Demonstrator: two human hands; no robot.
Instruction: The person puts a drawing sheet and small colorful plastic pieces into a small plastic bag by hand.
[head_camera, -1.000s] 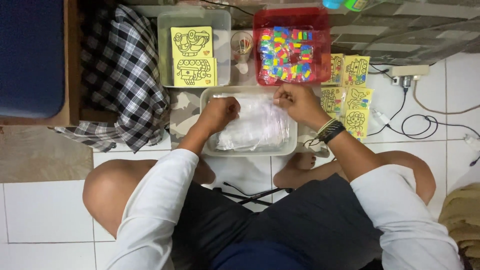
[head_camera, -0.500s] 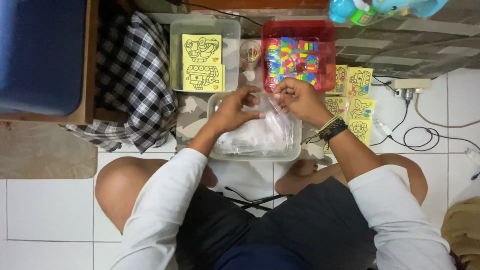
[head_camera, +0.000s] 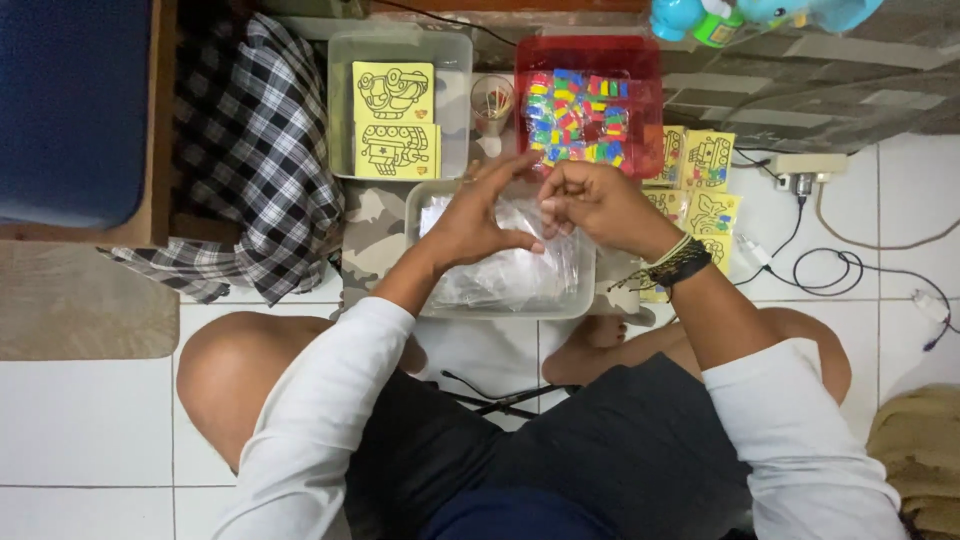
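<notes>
Sitting: a person cross-legged on white tiles, white sleeves, both forearms reaching forward over a clear tray (head_camera: 585, 300).
Left hand (head_camera: 470, 215): raised above the tray, fingers spread and half curled, thumb pointing at the other hand; what it grips I cannot tell.
Right hand (head_camera: 590, 200): loosely closed, fingertips pinched together beside the left thumb, a dark braided band (head_camera: 677, 265) on the wrist; any item between the fingertips is too small to tell.
Bags (head_camera: 510, 275): a heap of clear plastic bags inside the tray, right under both hands.
Cards (head_camera: 700, 190): yellow cards with black line drawings, stacked on the floor right of the tray.
Grey tray (head_camera: 450, 60): farther left, holding two yellow cards (head_camera: 394, 120) with a tank drawing each.
Cup (head_camera: 492, 100): small and clear, between the two far trays, thin sticks inside.
Red tray (head_camera: 588, 55): farther right, full of small many-coloured packets (head_camera: 578, 120).
Cloth (head_camera: 255, 150): black-and-white checked, left of the trays.
</notes>
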